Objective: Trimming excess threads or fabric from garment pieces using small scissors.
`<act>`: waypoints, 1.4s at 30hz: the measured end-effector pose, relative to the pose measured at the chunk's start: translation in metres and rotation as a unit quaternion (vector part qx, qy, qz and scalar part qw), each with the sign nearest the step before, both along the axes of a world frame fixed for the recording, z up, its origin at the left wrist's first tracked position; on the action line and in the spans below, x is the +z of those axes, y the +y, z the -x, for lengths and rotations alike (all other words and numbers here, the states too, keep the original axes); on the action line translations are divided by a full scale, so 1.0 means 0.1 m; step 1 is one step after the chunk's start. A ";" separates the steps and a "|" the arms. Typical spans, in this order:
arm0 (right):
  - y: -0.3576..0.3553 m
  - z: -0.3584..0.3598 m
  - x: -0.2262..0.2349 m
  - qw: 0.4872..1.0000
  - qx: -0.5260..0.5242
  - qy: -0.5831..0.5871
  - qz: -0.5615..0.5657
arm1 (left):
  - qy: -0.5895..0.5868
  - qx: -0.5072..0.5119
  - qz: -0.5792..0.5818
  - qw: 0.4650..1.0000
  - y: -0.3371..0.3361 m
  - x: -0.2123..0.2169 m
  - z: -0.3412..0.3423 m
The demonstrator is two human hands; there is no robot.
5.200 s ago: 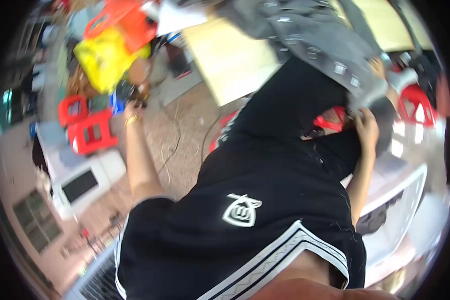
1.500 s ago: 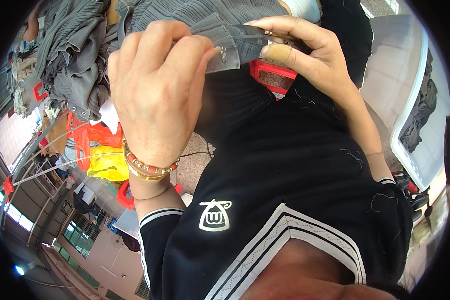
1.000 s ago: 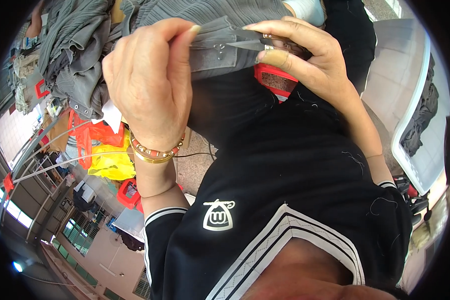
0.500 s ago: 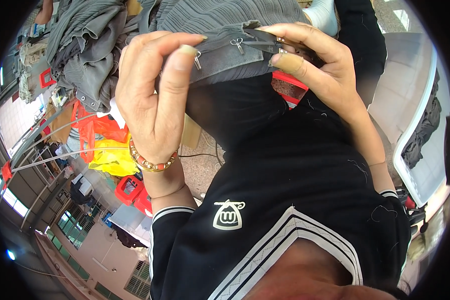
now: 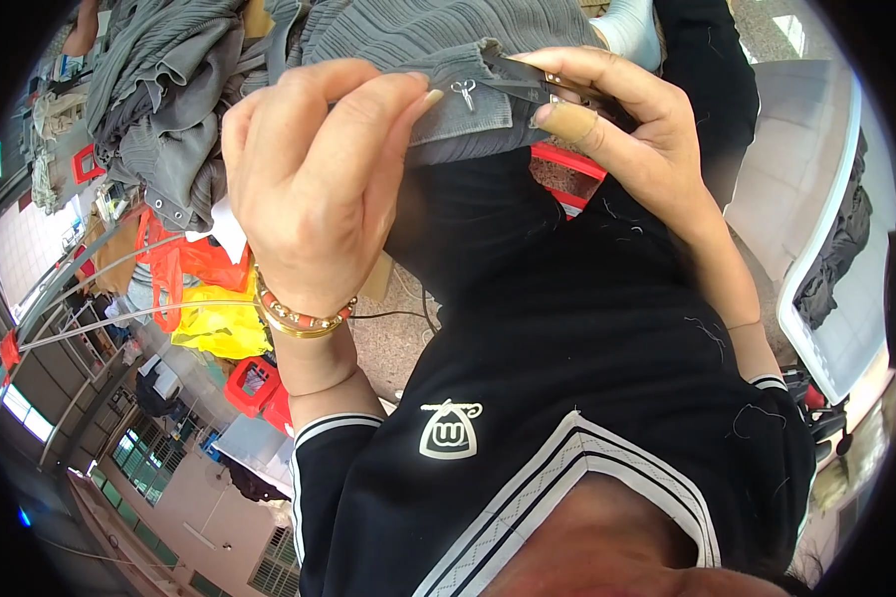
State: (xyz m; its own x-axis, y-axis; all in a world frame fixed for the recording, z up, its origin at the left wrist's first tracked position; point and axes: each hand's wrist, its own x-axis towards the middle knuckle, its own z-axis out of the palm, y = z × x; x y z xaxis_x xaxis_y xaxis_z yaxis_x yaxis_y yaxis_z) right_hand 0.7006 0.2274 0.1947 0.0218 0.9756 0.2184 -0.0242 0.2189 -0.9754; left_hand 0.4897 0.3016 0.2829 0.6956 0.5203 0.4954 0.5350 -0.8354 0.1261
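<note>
A grey ribbed garment [image 5: 448,30] lies across my lap. On its flat band sits a small silver metal hook [image 5: 464,94]. My left hand [image 5: 319,179] is closed at the band's left part, fingertips and thumb pinched together on the garment; its fingers hide what lies beneath. My right hand [image 5: 627,124] grips dark thread snips [image 5: 513,88], whose narrow blades point left at the right end of the band. The thumb of that hand has a tan bandage around it.
A heap of grey garments [image 5: 169,99] lies at the far left. Below it are an orange-red bag [image 5: 204,264], a yellow bag [image 5: 219,323] and a red basket [image 5: 252,386]. To the right stands a white bin [image 5: 791,328] with dark cloth inside.
My left thumb and forefinger, apart before, have closed together and moved slightly right along the band, covering the left metal hook. My right hand with the snips has barely moved.
</note>
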 end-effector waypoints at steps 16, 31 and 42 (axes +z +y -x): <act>0.04 -0.26 0.32 0.976 -0.035 -0.184 -0.110 | -0.023 -0.020 -0.026 0.999 0.05 -0.02 -0.15; 0.17 -0.37 0.79 0.955 0.075 -0.286 0.011 | 0.004 -0.045 -0.025 0.999 0.04 -0.07 -0.18; 0.16 -0.42 0.43 0.961 0.095 -0.245 -0.086 | -0.014 -0.054 -0.032 0.998 0.05 -0.12 -0.19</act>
